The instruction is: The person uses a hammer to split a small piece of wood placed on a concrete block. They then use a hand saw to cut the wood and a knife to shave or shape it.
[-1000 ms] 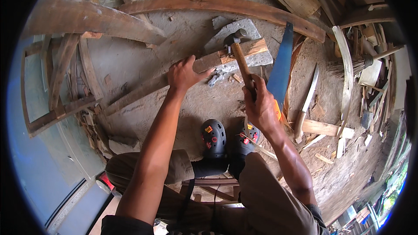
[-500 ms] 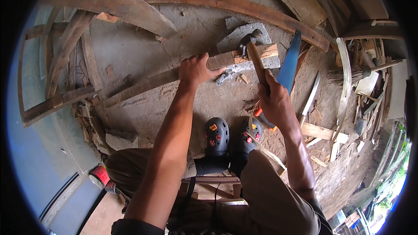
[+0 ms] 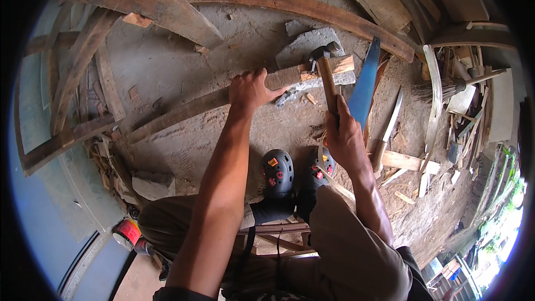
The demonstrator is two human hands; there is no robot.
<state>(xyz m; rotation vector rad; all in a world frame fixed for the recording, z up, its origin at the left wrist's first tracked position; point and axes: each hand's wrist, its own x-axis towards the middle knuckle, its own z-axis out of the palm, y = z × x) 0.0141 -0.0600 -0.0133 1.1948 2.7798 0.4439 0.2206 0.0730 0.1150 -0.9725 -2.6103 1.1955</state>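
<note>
My left hand is wrapped over a long wooden beam, thumb stretched along its near side. The beam's right end, with a pale fresh-cut face, rests on a broken concrete slab. In my right hand is a claw hammer, gripped by its wooden handle. The hammer's head lies at the beam near a pale notch; whether it touches cannot be made out. Just right of the hammer, a handsaw with a blue blade leans near the slab, its handle mostly hidden behind my right hand.
To the right lie a long knife, a pale wood offcut and a twig broom. A long curved-looking plank crosses the far side. Wooden frames stand at the left. My clogs are close below the beam.
The hammer has turned more upright, and its head has shifted slightly along the beam. My right hand has moved a little left and down. The left hand keeps its hold.
</note>
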